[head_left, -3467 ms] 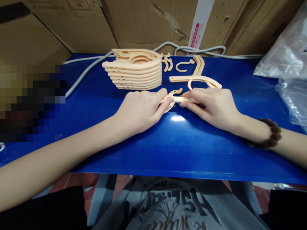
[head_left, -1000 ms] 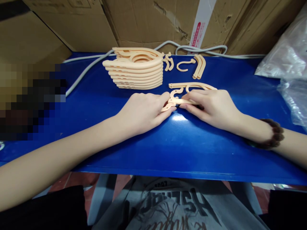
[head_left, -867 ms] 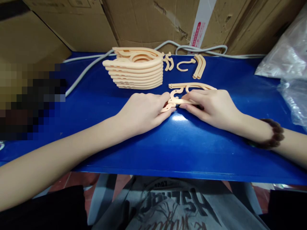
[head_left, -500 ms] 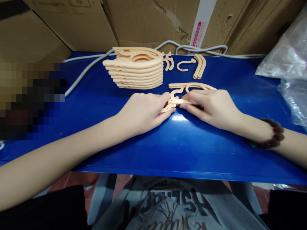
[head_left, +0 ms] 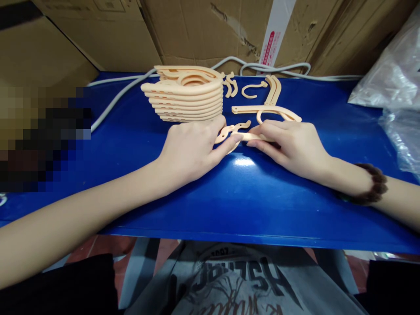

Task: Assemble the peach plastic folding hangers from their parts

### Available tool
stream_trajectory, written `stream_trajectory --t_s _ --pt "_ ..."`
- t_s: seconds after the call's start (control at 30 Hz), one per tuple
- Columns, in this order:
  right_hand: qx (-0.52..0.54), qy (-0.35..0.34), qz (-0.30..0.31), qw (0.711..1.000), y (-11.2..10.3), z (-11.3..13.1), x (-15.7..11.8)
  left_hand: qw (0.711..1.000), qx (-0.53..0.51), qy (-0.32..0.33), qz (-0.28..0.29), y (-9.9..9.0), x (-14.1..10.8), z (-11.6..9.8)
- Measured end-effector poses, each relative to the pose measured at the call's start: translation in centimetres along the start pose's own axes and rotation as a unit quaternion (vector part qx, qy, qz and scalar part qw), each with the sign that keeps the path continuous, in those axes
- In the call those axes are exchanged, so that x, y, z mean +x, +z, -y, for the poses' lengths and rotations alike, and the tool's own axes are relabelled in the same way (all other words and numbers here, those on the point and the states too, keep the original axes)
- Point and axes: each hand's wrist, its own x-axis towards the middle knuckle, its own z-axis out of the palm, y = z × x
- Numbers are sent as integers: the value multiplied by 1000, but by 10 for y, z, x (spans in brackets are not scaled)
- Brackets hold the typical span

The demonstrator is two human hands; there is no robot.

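Observation:
Low over the blue table, my left hand is closed, with thumb and fingers pinching the small curved pieces of a cream plastic folding hanger. My right hand grips a long arm of the same hanger from the right. Where the curved pieces cross the end of that arm, my left thumb partly covers the joint. Just beyond the hands lies another long arm piece with a curved loop, close to my right fingers. Whether it is joined to the held part I cannot tell.
A stack of folded cream hangers stands behind my left hand. Small curved pieces, a loose hook and two curved bars lie along the back. A white cable, cardboard boxes and clear plastic bags border the table.
The small curved pieces have turned at the joint, and my left thumb has moved onto the arm's end. The long arm piece behind has shifted slightly away from me. My right hand has barely moved.

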Motion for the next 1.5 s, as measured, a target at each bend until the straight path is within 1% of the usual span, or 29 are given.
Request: stream_trajectory --t_s 0.07,0.13,0.37,0.53,0.7,0.9,1.17,1.5 --pt "8 -10 -1 1000 0 0 0 1000 -7 -2 -13 -1 0 1" --pt "14 -12 0 1000 -1 1 0 1000 -12 9 -17 0 1 1" --pt "16 -19 6 1000 -1 1 0 996 -6 78 30 4 2 4" --pt "3 -37 -3 999 -2 1 0 995 -7 94 38 4 4 6" --pt "-2 -53 -12 998 -3 2 -1 989 -8 133 55 3 5 8" --pt "-15 -81 -17 996 -4 3 -1 986 12 149 72 3 4 8" --pt "-22 -109 -47 993 -1 1 -1 984 41 169 38 5 4 10" --pt "-19 -106 -38 993 -1 0 -1 982 36 184 28 7 5 12"
